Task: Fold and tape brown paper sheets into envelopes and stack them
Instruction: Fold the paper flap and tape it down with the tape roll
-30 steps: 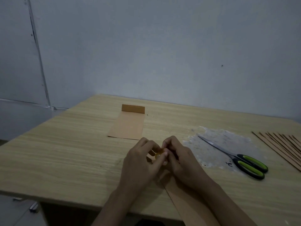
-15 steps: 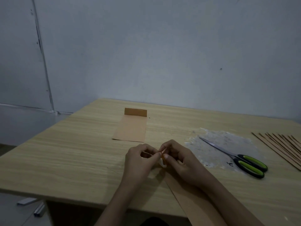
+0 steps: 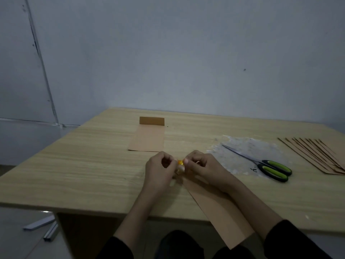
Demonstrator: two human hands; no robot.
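Now, brown paper sheet [image 3: 220, 212]: light, thin, limp but creasable; probably slides on smooth table [image 3: 84, 165] and tears if yanked. Best held flat near far end, edges pinched. Sheet lies under my right forearm, far end at my fingertips, near end overhanging table edge. Left hand [image 3: 160, 171] and right hand [image 3: 201, 169] both curled, thumb and forefinger pinching small yellowish thing between them, probably tape roll [image 3: 180, 163]. Folded envelope [image 3: 149, 137] just beyond hands; scissors [image 3: 261, 163] right of right hand.

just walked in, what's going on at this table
A person's left hand and right hand pinch a small yellow roll of tape at the far end of a long brown paper sheet on the light wooden table. One folded brown paper envelope lies farther back; green-handled scissors and fanned brown sheets sit to the right.
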